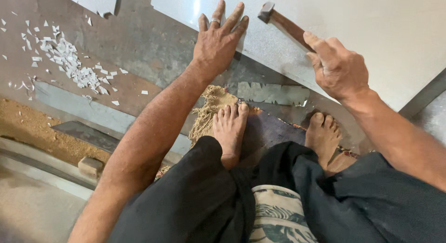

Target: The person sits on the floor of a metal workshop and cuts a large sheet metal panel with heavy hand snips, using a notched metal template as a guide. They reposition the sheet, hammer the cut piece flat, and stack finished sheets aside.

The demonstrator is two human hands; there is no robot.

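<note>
My left hand [218,41] lies flat, fingers spread, on the near edge of a large white tile [371,25], a ring on one finger. My right hand [339,66] grips the wooden handle of a small hammer [278,19], whose metal head hovers over the tile just right of my left fingertips. I squat with both bare feet [232,131] on a dark mat below the tile's edge.
A heap of small white tile chips [69,64] is scattered on the grey floor at the left. Sandy mortar [28,127] lies at lower left beside a small block [90,165]. A frayed jute sack [209,108] sits by my left foot.
</note>
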